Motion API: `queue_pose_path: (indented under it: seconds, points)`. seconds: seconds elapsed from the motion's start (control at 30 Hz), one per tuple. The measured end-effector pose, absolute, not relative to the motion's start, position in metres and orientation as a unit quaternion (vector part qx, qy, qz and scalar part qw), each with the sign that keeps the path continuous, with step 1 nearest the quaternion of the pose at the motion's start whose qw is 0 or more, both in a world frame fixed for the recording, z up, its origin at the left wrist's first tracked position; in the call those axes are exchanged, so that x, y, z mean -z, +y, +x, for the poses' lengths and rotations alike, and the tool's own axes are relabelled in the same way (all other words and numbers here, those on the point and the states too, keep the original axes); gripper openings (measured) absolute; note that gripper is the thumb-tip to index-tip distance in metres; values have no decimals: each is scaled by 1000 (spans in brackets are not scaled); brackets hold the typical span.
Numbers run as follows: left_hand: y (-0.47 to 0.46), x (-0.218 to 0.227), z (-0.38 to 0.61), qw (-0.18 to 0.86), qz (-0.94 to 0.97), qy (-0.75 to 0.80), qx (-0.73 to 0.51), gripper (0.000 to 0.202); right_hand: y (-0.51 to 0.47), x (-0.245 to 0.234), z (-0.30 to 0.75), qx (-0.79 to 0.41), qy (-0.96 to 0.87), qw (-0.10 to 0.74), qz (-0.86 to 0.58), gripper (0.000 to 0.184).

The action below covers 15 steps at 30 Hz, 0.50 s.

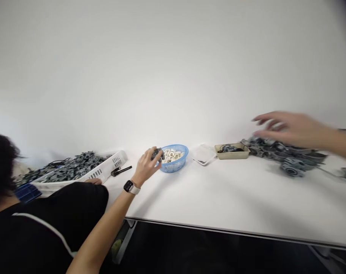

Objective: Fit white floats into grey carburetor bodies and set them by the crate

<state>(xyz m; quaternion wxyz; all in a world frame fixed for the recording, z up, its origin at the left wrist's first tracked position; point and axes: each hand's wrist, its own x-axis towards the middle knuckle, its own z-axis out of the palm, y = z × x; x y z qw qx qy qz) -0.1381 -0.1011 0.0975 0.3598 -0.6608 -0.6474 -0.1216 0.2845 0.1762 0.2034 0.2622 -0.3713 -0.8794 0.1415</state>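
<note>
My left hand (146,163), with a watch on its wrist, is closed around a small dark grey plastic part (157,154). It is held up just left of a blue basket (174,166) filled with small white parts (170,155). The grey part's exact kind is too small to make out. Over on the right, my right hand (292,128) is in the air, blurred by motion, with its fingers apart and nothing visible in them. Below it lies a pile of grey plastic parts (295,167) on the white table (224,198).
A beige tray (232,155) with dark pieces and a clear shallow tray (203,154) stand near the wall. A box cutter (121,171) lies beside a white crate (120,160) of grey parts. At the left sits a person in black (47,224), one hand at the crate.
</note>
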Motion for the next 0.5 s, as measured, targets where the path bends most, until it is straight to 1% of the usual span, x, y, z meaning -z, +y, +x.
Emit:
queue_pose_path:
  seconds: [0.1,0.13,0.2,0.23,0.3,0.43,0.5]
  points:
    - [-67,-82,-76,378,-712,-565,175,55,138,-183,245,-278,-924,131,-228,82]
    - [-58,-74,-58,374,-726,-544,190,55,127,-170,230,-303,-927,107,-192,91]
    - [-40,-56,-29,363,-746,-509,230,53,112,-142,203,-336,-926,89,-148,99]
    - [-32,-47,-19,357,-753,-496,246,52,109,-128,193,-347,-923,90,-139,100]
    - [-15,-29,-5,344,-770,-471,261,50,110,-103,182,-354,-915,122,-148,93]
    - [10,-4,3,327,-792,-447,259,47,118,-69,184,-340,-906,178,-177,55]
    - [12,1,3,311,-803,-448,238,43,118,-58,187,-357,-899,174,-185,46]
